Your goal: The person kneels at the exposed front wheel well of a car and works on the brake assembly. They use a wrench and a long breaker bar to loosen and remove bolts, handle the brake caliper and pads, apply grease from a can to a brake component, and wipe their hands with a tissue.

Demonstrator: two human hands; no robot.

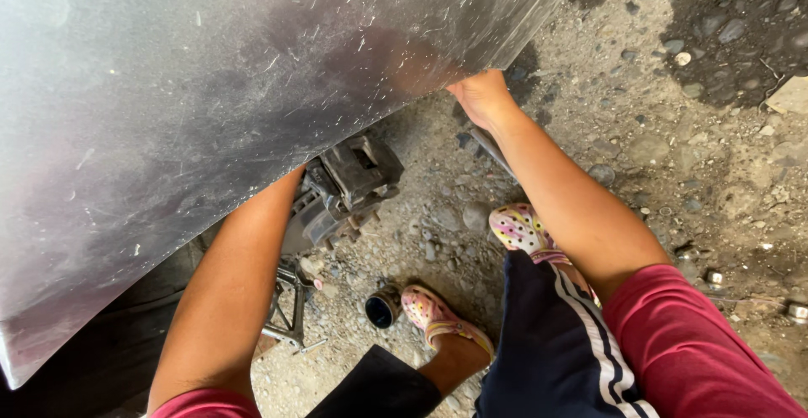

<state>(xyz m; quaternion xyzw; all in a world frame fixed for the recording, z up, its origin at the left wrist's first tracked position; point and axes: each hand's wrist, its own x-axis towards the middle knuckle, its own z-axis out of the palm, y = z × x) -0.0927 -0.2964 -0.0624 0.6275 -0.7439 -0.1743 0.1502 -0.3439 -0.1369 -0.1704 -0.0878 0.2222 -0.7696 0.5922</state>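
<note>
Right hand (pixel 481 96) grip closed on lower edge of silver car body panel (pixel 210 90), fingers hidden beneath it. Left hand out of sight behind same panel, forearm running up under it; grip state cannot tell. Brake caliper (pixel 345 186) sits exposed just beside left forearm, below panel edge. Scissor jack (pixel 288 308) stands on gravel ground (pixel 673 157) underneath. Small dark cylindrical cup (pixel 383 308) lies near patterned clog (pixel 433 313).
</note>
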